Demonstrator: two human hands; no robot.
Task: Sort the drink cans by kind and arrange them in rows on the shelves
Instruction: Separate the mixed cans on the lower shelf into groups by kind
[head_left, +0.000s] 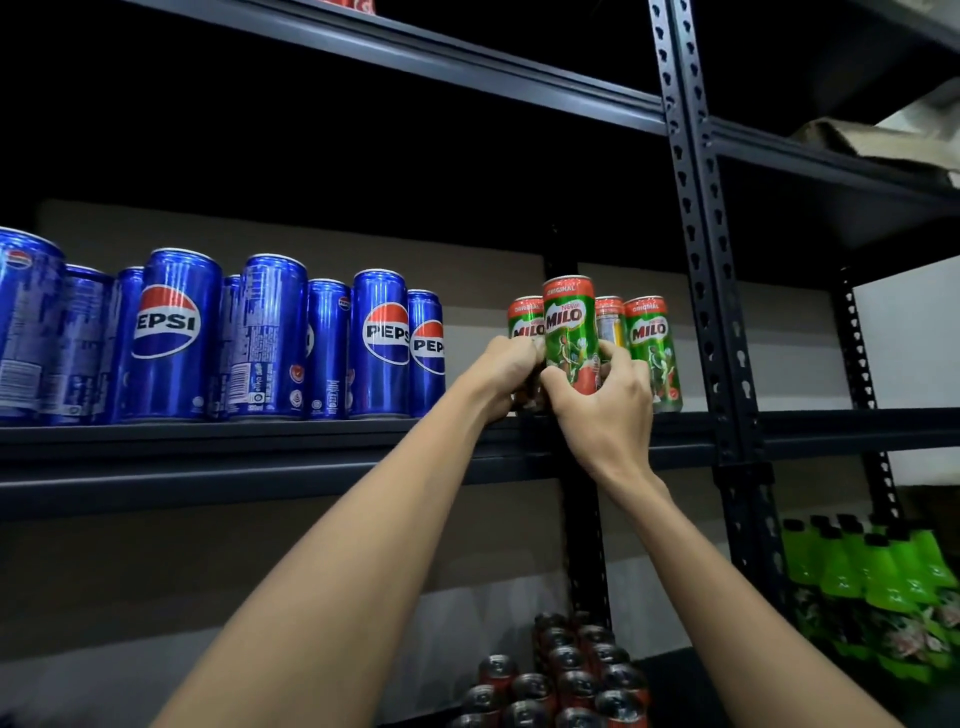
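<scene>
Both hands reach up to the middle shelf (270, 441), forearms stretched forward and upward from the near bottom of the view. Fingers of the right hand (605, 400) curl round the lower part of a Milo can (570, 332), thumb on its front, the can upright and raised a little above its neighbours. On the left of that can, the left hand (506, 371) has its fingers curled against the lower part of another Milo can (525, 319); its fingertips are hidden behind the held can, so whether it truly grasps this one I cannot tell. Just right of the held can stand two more Milo cans (652, 348), one turned to show its yellow back. Well to the left on the same shelf stands a group of blue Pepsi cans (218, 338), in two ranks, near and far. A dark slotted upright post (701, 249) rises just right of the Milo group. Low down, near, lies a pack of red-sided cans (566, 680) seen from above, and far right a cluster of green bottles (872, 582).
</scene>
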